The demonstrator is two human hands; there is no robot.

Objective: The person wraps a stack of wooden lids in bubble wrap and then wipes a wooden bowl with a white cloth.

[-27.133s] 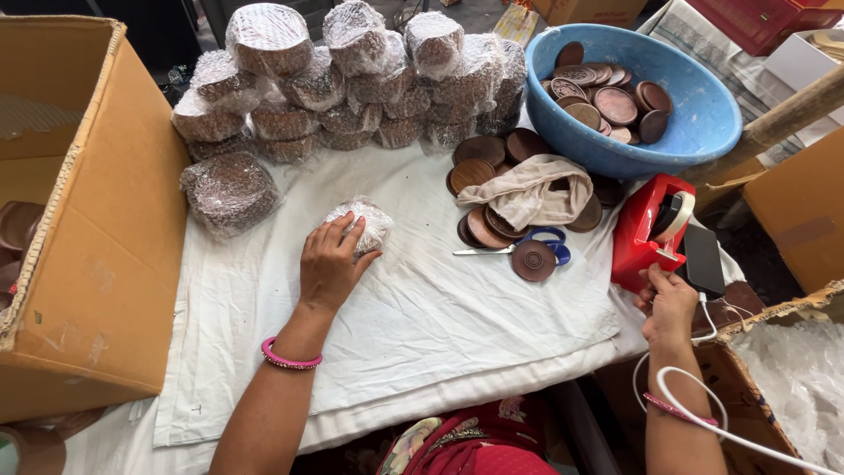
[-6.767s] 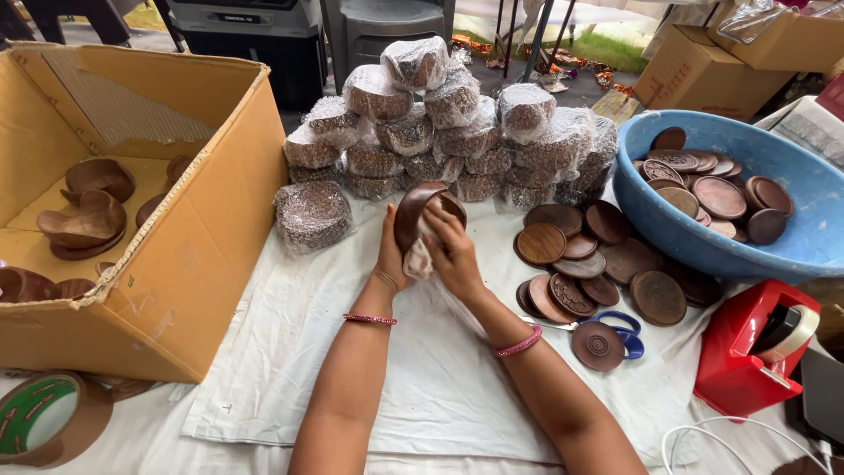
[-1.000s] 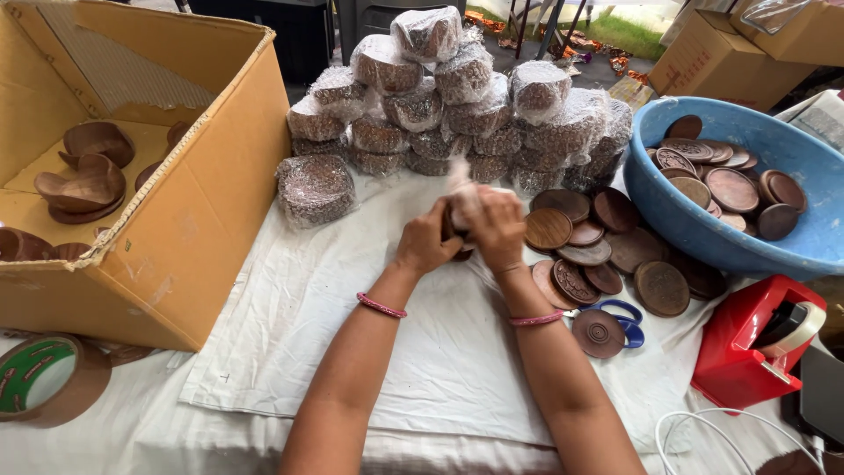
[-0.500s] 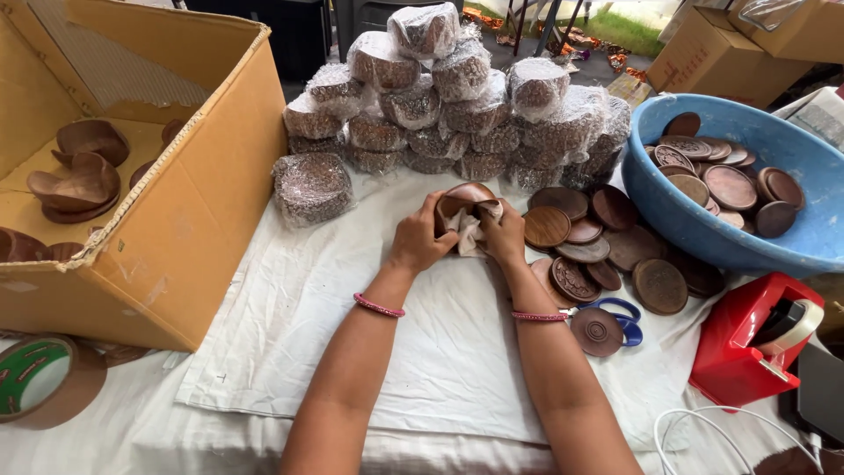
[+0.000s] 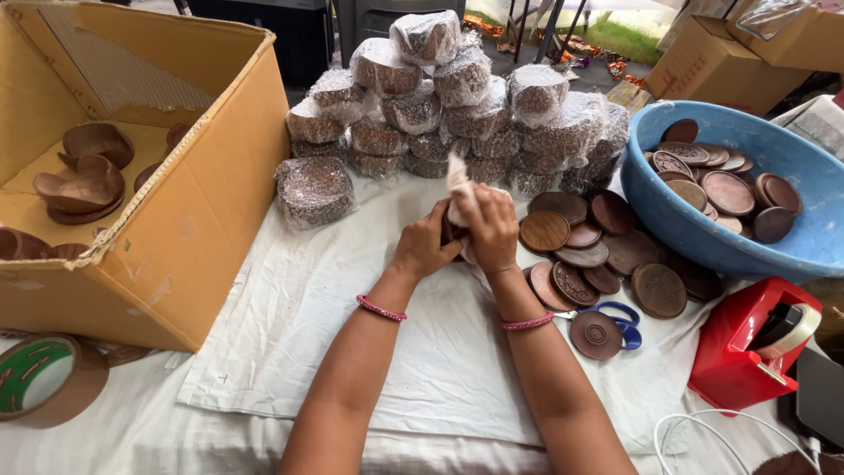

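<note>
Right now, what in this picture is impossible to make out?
- Item between left hand and right hand: head view, hidden by fingers and white cloth.
- Tape dispenser: its far side is cut off at the right edge.
- Cardboard box: its near wall hides part of the contents.

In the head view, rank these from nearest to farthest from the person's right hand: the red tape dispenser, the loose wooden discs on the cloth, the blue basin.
From the right hand:
1. Loose wooden discs, just to its right on the cloth.
2. Blue basin, farther right, behind the discs.
3. Red tape dispenser, at the near right edge.

Craft packing workshop, wrapped wooden bowls point(image 5: 457, 97), cardboard box point(image 5: 176, 211), tape dispenser point(image 5: 747, 347)
</note>
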